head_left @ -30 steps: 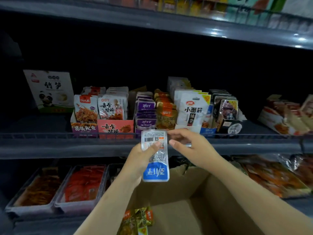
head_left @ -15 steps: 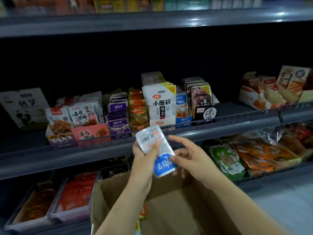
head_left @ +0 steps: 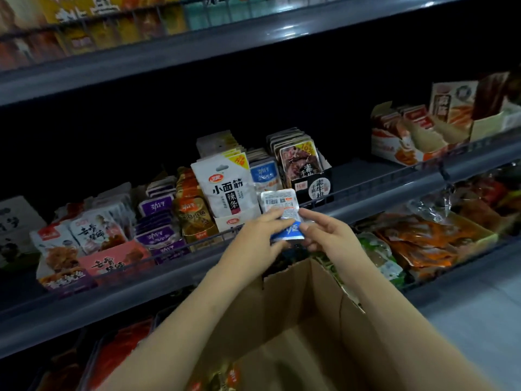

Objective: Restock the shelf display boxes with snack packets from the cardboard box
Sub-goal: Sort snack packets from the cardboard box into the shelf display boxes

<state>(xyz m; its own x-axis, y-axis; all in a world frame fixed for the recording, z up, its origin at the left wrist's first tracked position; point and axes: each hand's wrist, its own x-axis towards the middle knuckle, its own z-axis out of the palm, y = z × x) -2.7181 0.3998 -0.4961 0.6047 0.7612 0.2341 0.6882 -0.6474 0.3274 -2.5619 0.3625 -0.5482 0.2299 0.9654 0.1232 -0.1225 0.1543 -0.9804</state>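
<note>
Two hands meet above our brown cardboard box (head_left: 296, 314): left hand (head_left: 255, 240) and right hand (head_left: 328, 235) both pinch the glossy white-and-blue packet (head_left: 282, 214), now raised closer to the shelf (head_left: 380, 198) display boxes (head_left: 231, 221) than before.

Top-shelf packets (head_left: 93, 26) blurred; cardboard box (head_left: 296, 334) btm cut off by frame edge.

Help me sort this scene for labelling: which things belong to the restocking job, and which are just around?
Job:
left hand and right hand, both holding the blue-and-white packet
cardboard box
blue packet row on the shelf

Just around:
purple packets
bagged snacks below
black display box
</note>
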